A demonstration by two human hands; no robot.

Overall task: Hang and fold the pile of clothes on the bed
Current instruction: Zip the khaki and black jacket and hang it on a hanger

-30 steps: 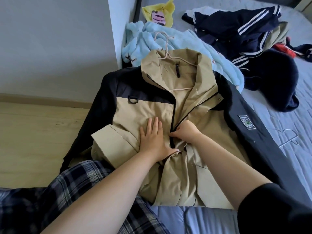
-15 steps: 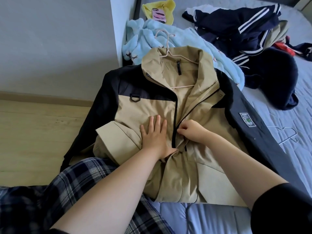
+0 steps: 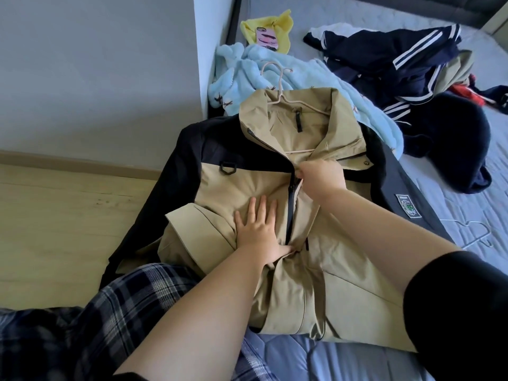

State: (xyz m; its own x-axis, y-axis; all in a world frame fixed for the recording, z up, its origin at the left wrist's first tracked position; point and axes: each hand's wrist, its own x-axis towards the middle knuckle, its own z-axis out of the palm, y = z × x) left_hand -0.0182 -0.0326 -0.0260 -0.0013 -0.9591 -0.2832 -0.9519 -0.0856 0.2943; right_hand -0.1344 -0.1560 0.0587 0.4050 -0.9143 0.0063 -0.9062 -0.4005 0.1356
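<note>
Tan and navy shell fabric, smooth and faintly creased, makes up the jacket (image 3: 242, 185), which lies front-up on the near edge of the bed (image 3: 357, 364). The left hand (image 3: 258, 226) lies flat on its tan chest panel, fingers straight and slightly spread, pressing the cloth just beside the black zip (image 3: 290, 213). The right hand (image 3: 323, 177) is curled at the top of the closed stretch of zip, below the collar, fingers pinched on it; the pull itself is hidden under them. A thin pale hanger (image 3: 277, 83) sits inside the jacket's neck, its hook lying on a fluffy light blue fleece (image 3: 302, 75). Beyond are a navy garment with white stripes (image 3: 384, 59) and a dark rounded heap (image 3: 453, 138) whose kind is hard to make out. The jacket's left sleeve hangs off the bed edge, partly covered by plaid trousers (image 3: 123, 312).
</note>
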